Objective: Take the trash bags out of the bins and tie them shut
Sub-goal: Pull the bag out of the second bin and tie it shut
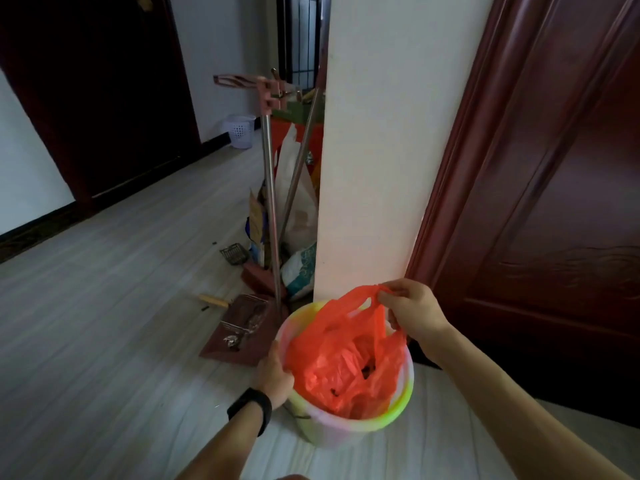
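An orange-red plastic trash bag (343,362) sits inside a pastel, multicoloured bin (391,415) on the floor by a white wall corner. My right hand (412,310) pinches one bag handle at the far rim and holds it raised above the bin. At the near-left rim my left hand (275,374), with a black band on its wrist, grips the bag's edge. Dark bits of trash show inside the bag.
A dustpan (239,332) and metal poles (272,202) with pink fittings stand left of the bin, among sacks and clutter by the wall (374,150). A dark red door (554,202) is on the right. A white perforated basket (239,130) stands far back.
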